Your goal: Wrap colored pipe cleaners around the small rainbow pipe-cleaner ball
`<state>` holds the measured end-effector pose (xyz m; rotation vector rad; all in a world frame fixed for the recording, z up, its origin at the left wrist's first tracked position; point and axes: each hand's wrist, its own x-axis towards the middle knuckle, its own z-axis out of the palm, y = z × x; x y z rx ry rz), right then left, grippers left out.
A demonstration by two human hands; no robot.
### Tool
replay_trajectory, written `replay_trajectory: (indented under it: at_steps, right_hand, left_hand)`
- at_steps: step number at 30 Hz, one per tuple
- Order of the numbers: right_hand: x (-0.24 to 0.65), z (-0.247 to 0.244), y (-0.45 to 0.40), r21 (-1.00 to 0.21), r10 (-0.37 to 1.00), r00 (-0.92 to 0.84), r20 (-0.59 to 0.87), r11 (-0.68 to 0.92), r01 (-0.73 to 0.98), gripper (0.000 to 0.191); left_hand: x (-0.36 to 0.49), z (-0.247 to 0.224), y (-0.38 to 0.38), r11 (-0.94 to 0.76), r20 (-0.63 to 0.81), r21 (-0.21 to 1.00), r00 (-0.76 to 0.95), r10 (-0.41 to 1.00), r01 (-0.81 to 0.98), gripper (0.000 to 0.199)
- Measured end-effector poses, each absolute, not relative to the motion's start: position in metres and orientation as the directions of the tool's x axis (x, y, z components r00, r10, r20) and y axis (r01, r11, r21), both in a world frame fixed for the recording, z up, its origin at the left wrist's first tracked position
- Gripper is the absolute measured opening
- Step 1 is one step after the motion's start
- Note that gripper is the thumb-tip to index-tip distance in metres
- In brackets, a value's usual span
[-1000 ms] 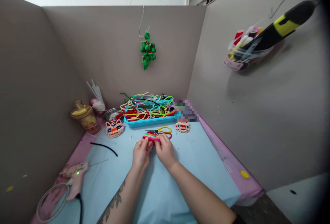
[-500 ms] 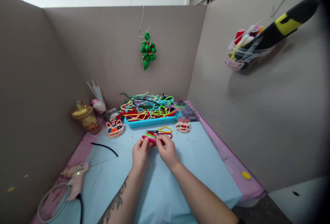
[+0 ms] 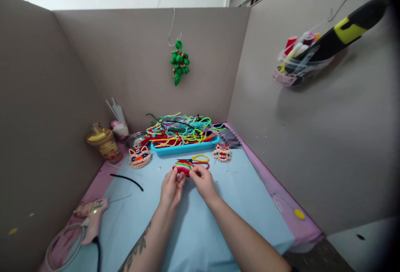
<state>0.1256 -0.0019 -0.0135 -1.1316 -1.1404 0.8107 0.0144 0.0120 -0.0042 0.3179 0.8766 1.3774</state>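
Observation:
A small striped piece of pipe-cleaner work (image 3: 182, 167), in red, pink, green and yellow, is held between my two hands above the blue cloth (image 3: 237, 217). My left hand (image 3: 171, 186) pinches its left side, with the lower fingers loosely curled. At its right edge, my right hand (image 3: 202, 180) grips with thumb and fingertips. Just behind the piece lie scissors (image 3: 200, 160) with one yellow and one red handle loop, partly covered by my right hand.
Behind stands a blue tray (image 3: 184, 149) heaped with colourful pipe cleaners. Two cat-like faces flank it, left (image 3: 139, 157) and right (image 3: 222, 154). A black pipe cleaner (image 3: 127, 179), a pink glue gun (image 3: 93, 220) with cord, and a brown cup (image 3: 106, 144) are at left. Grey partitions enclose the table.
My left fingers have loosened and spread a little below the piece, and more of its stripes show. My right hand stays nearly where it was.

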Motion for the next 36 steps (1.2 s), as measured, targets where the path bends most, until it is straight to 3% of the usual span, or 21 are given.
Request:
replay_trajectory:
  at_steps: [5, 11, 16, 19, 22, 26, 29, 36]
  right_hand:
    - [0.130, -0.015, -0.001, -0.958, 0.925, 0.252, 0.285, 0.273, 0.085, 0.020]
    - [0.133, -0.020, -0.002, -0.865, 0.856, 0.234, 0.461, 0.375, 0.332, 0.016]
    - [0.135, -0.019, -0.004, -0.746, 0.818, 0.095, 0.568, 0.462, 0.480, 0.012]
    - [0.140, -0.022, 0.000, -0.843, 0.852, 0.191, 0.487, 0.403, 0.355, 0.013]
    - [0.145, -0.029, 0.009, -0.955, 0.917, 0.268, 0.294, 0.293, 0.043, 0.037]
    - [0.148, -0.032, 0.014, -0.914, 0.987, 0.029, 0.157, 0.156, -0.375, 0.072]
    - [0.148, -0.028, 0.013, -0.886, 0.986, -0.033, 0.166, 0.135, -0.444, 0.079]
    - [0.148, -0.028, 0.013, -0.884, 0.982, 0.012, 0.190, 0.176, -0.433, 0.070]
  left_hand:
    - [0.011, 0.001, 0.009, 0.087, -0.119, 0.784, -0.012, 0.993, -0.615, 0.026]
    - [0.010, 0.001, 0.007, 0.154, -0.136, 0.734, 0.079, 0.988, -0.662, 0.030]
    - [0.010, 0.000, 0.008, 0.137, -0.136, 0.798, 0.047, 0.990, -0.586, 0.041]
    - [0.008, 0.000, 0.010, 0.114, -0.126, 0.854, 0.011, 0.992, -0.508, 0.052]
    - [0.004, 0.000, 0.012, 0.105, -0.094, 0.904, 0.046, 0.994, -0.414, 0.061]
    - [0.002, -0.002, 0.012, 0.091, -0.045, 0.941, 0.147, 0.988, -0.325, 0.061]
    - [0.002, -0.004, 0.013, 0.085, -0.031, 0.959, 0.200, 0.979, -0.269, 0.056]
    - [0.002, -0.002, 0.012, -0.064, 0.091, 0.988, 0.193, 0.977, -0.139, 0.027]
